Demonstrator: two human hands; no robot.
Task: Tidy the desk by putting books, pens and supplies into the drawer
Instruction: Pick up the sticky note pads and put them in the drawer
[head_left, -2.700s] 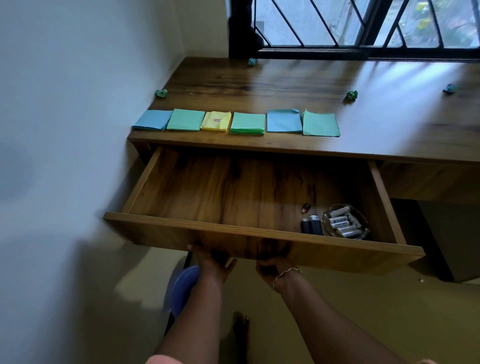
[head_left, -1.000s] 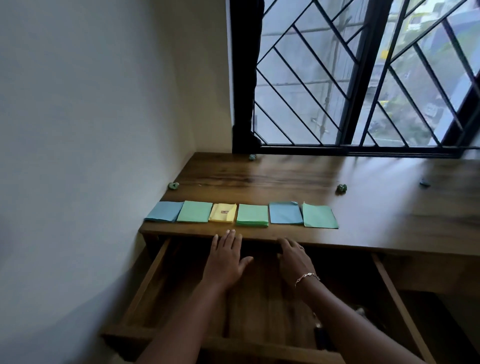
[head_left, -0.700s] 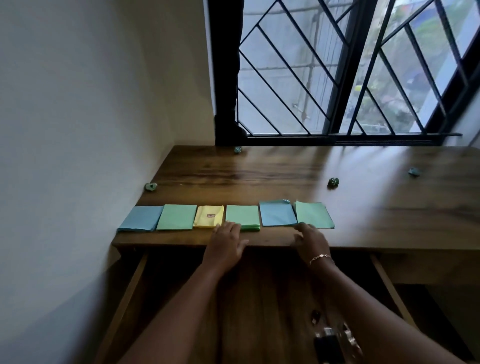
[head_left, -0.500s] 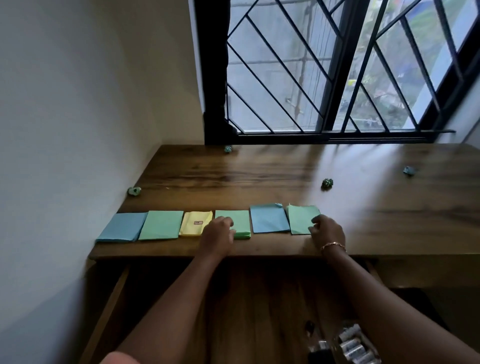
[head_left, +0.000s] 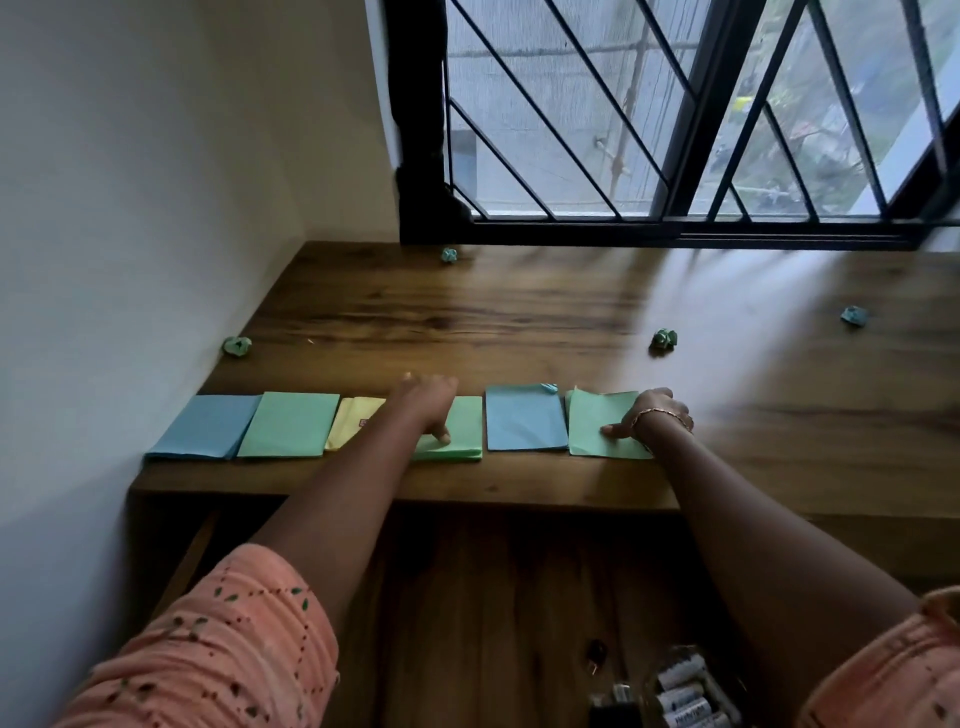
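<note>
My left hand (head_left: 423, 402) lies flat on the green paper pad (head_left: 457, 431), my right hand (head_left: 652, 415) pinches the rightmost green sheet (head_left: 597, 423); light, floppy, best lifted by near edges.

At centre frame the left forearm (head_left: 358, 483) covers much of the yellow pad (head_left: 349, 423) and the near-left part of the middle green pad (head_left: 460, 431). The right hand (head_left: 657, 415) hides the far-right corner of the rightmost green pad (head_left: 597, 426), and its fingertips cannot be seen. At the bottom edge the clear container of batteries (head_left: 685, 696) is cut off. The worktop (head_left: 519, 322) runs off the right edge.
</note>
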